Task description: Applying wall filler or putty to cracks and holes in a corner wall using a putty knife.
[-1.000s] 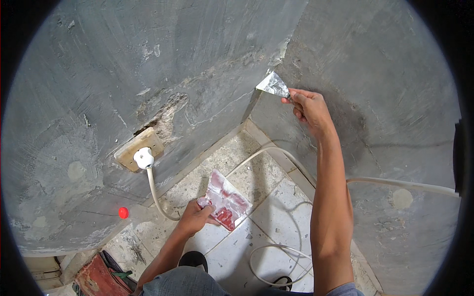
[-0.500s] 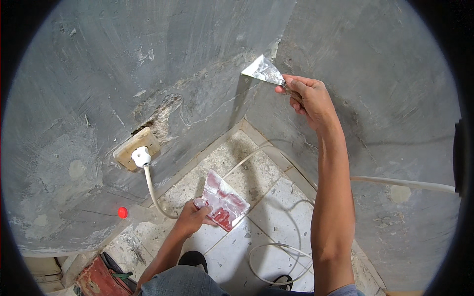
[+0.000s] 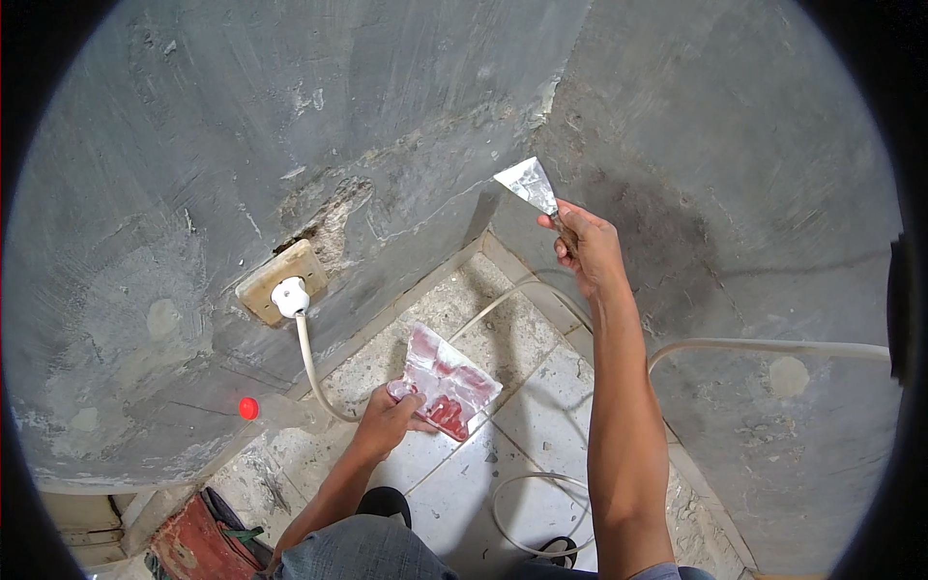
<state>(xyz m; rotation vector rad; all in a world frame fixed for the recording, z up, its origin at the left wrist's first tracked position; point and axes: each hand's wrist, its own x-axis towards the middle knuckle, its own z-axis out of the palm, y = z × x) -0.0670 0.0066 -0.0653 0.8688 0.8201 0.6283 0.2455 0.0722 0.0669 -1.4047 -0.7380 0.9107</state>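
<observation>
The bare right forearm [image 3: 619, 387] reaches well forward; the bare right hand [image 3: 592, 249] is raised, its fingers [image 3: 572, 210] curled in a grip; the bare left forearm [image 3: 329, 498] slants inward; the bare left hand [image 3: 390, 419] grips lower, thumb [image 3: 414, 400] uppermost.

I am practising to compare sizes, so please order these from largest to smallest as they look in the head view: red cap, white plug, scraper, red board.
1. Red board, in the left hand
2. Scraper, in the right hand
3. White plug
4. Red cap
</observation>
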